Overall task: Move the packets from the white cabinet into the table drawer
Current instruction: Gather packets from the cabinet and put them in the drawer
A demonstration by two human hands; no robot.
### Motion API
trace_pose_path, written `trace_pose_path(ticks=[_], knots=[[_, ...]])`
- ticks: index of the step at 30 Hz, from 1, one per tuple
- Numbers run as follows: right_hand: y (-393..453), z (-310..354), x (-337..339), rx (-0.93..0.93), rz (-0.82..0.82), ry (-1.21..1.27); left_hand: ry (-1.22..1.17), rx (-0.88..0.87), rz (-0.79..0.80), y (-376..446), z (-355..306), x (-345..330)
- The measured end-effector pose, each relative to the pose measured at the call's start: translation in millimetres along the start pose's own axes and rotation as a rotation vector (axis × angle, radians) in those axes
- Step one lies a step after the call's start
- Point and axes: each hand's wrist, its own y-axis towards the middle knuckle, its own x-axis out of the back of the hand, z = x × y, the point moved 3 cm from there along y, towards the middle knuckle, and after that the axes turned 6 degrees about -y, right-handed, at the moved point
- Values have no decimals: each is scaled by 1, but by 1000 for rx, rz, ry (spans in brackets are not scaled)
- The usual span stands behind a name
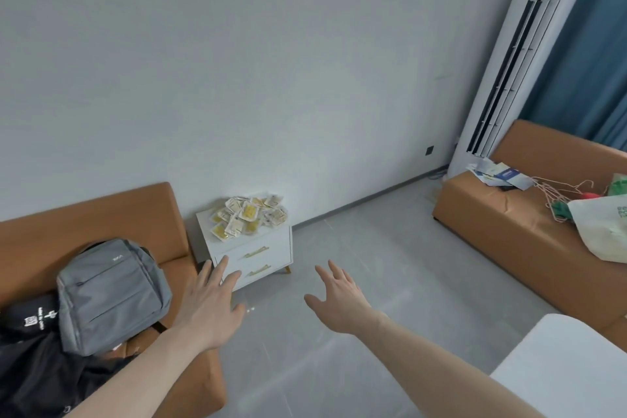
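Packets (249,218) lie in a loose heap on top of the white cabinet (268,249), which stands against the wall beside the end of the orange sofa (91,214). They are yellow and clear sachets, piled flat and overlapping, and I see no common direction among them: some have their long sides running toward the wall, others lie skewed or crosswise (too small from here to read any print). The heap as a whole stretches along the cabinet top, from the front left corner toward the back right. Both cabinet drawers, with their gold handles, are closed.

My left hand (212,304) reaches forward, back of the hand up, fingers straight and spread, holding nothing; its fingertips overlap the cabinet's lower left front in my view, though I cannot tell whether they touch it. My right hand (339,299) is also stretched out over the grey floor (390,265), fingers splayed and relaxed, thumb out to the left, empty, well apart from the cabinet.

A grey backpack (112,295) sits on the sofa. A white counter corner (570,366) shows at lower right, and a tall air conditioner (522,54) stands by the second sofa (509,220).
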Motion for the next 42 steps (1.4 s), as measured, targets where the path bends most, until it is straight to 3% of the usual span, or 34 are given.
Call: trace_pose_path(ticks=[7, 15, 24, 34, 42], knots=[[92, 38, 9, -79, -19, 63, -21, -15, 82, 118, 69, 8], [195, 33, 25, -151, -7, 89, -82, -25, 187, 238, 91, 4], [375, 27, 36, -115, 85, 105, -123, 102, 201, 390, 135, 3], [539, 46, 39, -56, 209, 84, -270, 248, 176, 503, 193, -4], [660, 43, 12, -230, 216, 134, -290, 174, 255, 635, 230, -27]])
